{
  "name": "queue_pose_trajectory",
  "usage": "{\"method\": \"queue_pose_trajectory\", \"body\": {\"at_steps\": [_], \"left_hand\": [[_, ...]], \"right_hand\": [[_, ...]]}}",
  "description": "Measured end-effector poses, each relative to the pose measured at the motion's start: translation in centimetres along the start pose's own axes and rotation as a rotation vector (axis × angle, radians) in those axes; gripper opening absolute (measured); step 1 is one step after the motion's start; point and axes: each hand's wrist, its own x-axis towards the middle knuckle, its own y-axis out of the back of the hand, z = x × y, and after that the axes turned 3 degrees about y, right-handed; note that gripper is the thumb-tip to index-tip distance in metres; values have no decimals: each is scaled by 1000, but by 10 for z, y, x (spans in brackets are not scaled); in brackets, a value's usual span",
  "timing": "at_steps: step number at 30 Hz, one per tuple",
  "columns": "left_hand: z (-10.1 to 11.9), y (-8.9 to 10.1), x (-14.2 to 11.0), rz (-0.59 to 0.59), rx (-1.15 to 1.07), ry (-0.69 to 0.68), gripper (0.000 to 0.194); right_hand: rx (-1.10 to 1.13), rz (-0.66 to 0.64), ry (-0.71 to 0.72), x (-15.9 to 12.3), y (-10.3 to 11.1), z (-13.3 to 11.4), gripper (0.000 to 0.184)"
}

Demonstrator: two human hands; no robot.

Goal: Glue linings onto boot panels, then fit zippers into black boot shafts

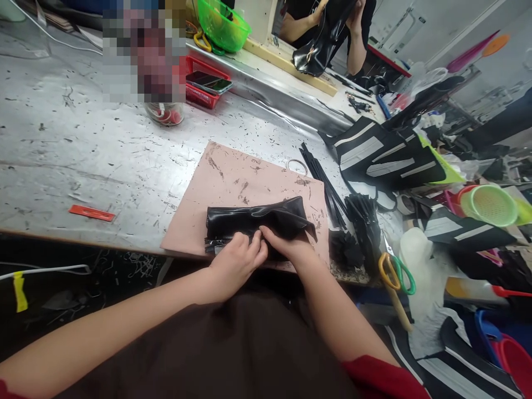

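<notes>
Black strips (324, 185) and a black bundle (362, 221) crowd the right side of our pink board (239, 172) on the counter (103, 138), scissors (389, 260) farther right. On its near part lies the glossy black piece (253, 218); our left hand (238, 259) pinches its near edge, our right hand's (293, 248) thumb on top, its other fingers hidden, their grip unclear to us
</notes>
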Motion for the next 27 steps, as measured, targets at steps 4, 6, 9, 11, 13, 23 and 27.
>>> {"method": "queue_pose_trajectory", "body": {"at_steps": [4, 6, 9, 11, 13, 23, 27], "left_hand": [[5, -1, 5, 21, -9, 4, 41], [8, -4, 6, 32, -8, 9, 42], [11, -8, 5, 45, 1, 17, 40], [10, -9, 4, 54, 6, 6, 39], [9, -8, 5, 46, -11, -6, 39], [8, 14, 29, -66, -81, 0, 48], [9, 16, 36, -93, -74, 1, 46]], "right_hand": [[67, -13, -83, -8, 20, 6, 47], [85, 13, -52, -4, 25, 10, 43], [58, 61, -5, 7, 25, 11, 43], [20, 69, 3, 13, 23, 10, 44], [-20, 66, 12, 16, 21, 9, 43], [-85, 21, 46, 17, 13, 19, 26], [87, -78, 100, 18, 35, 25, 36]]}}
